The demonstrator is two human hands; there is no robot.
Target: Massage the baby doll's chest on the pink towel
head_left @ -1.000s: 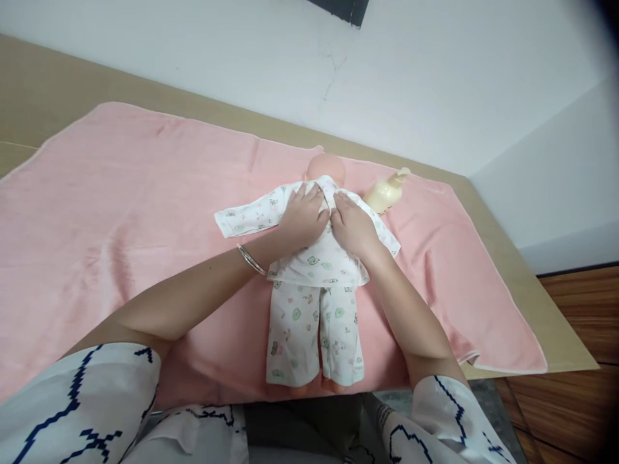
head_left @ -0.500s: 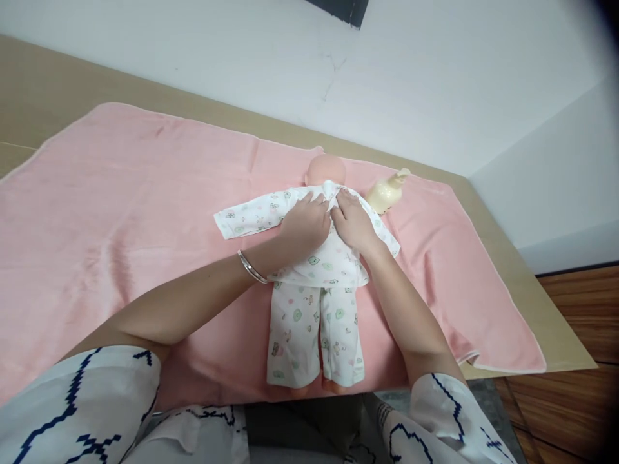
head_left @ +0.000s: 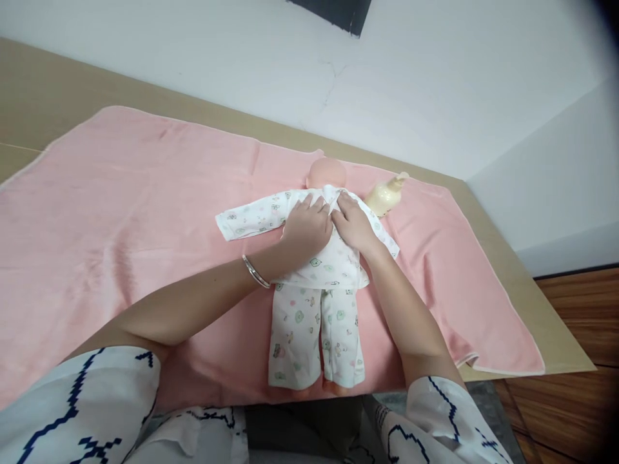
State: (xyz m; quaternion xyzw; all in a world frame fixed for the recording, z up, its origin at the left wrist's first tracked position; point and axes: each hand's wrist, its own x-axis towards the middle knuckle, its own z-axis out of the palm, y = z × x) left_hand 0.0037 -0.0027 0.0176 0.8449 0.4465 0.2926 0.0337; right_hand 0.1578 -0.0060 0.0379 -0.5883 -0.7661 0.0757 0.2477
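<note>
A doll [head_left: 327, 173] lies on the pink blanket, wearing a white printed long-sleeved top [head_left: 333, 274] and matching trousers [head_left: 296, 335]. Its head points toward the wall, and its face is hidden from this angle. My left hand [head_left: 307, 227] rests on the chest of the top, fingers bent and gripping the cloth near the neckline. Close beside it, my right hand [head_left: 354, 222] pinches the other side of the front just under the collar. The exact spot between the fingertips is covered. One sleeve stretches out to the left; the other slants down to the right.
The pink blanket [head_left: 164, 187] covers much of the tan tabletop [head_left: 546, 335]. A pale yellow pump bottle [head_left: 384, 197] lies tilted at the doll's right-hand side. Behind stands a white wall [head_left: 232, 71] with a dark panel [head_left: 338, 13]. Wooden drawers [head_left: 580, 309] are at the right.
My hands stay at the neckline, with only slight finger movement. The whole view has shifted a little, so the scene sits slightly lower.
</note>
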